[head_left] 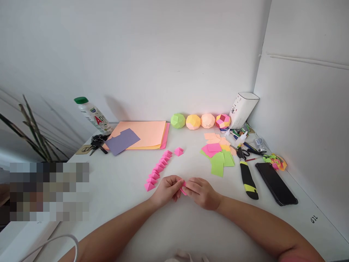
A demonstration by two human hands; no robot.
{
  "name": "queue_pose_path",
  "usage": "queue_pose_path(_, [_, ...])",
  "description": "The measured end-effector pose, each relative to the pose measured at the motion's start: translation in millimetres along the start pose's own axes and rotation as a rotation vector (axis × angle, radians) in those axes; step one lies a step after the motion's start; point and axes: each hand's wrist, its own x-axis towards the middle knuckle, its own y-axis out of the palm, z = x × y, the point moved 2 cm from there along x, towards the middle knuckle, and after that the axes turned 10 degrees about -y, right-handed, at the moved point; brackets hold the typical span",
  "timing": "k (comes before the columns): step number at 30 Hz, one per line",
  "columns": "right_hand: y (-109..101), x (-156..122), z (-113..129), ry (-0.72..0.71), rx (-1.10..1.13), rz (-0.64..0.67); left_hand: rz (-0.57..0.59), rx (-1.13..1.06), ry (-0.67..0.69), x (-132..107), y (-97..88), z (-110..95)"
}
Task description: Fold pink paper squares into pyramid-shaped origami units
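1. Head view: smooth white table spreads beneath the left hand and right hand.
2. Flat, matte peach sheet, oblong, lying beyond the left hand and toward its outer side.
3. Row of pink pyramids, crisp folded paper with pointed tops, slanting from just beside the left hand to beyond it; the right hand is farther off.
4. Both hands pinch, neither free: the left grips from its side, the right from the other.
5. Faceted green ball, straight beyond the hands.
6. Pink paper, between both sets of fingertips, long axis seemingly slanting far-left to near-right; fingers hide its full shape.
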Motion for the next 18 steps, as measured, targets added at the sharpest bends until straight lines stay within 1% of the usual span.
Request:
queue_pose_path(6, [0.8,-1.7,-1.7,-0.027,-0.044,0.063,-0.042,0.076,0.022,0.0,2.7,1.5])
queue_pose_path(12, [-3.5,0.6,-4.7,-0.015,0.013,0.086,-0.096,0.115,0.046,-1.6,5.8,-1.4])
queue_pose_path(15, [-5.0,1.1,-4.8,-0.006,0.069,0.082,-0.087,0.125,0.041,-1.4,5.1,-1.6])
queue_pose_path(18, [-5.3,1.1,-5.3,0.044,0.136,0.079,-0.027,0.132,0.072,-1.2,3.8,-1.3])
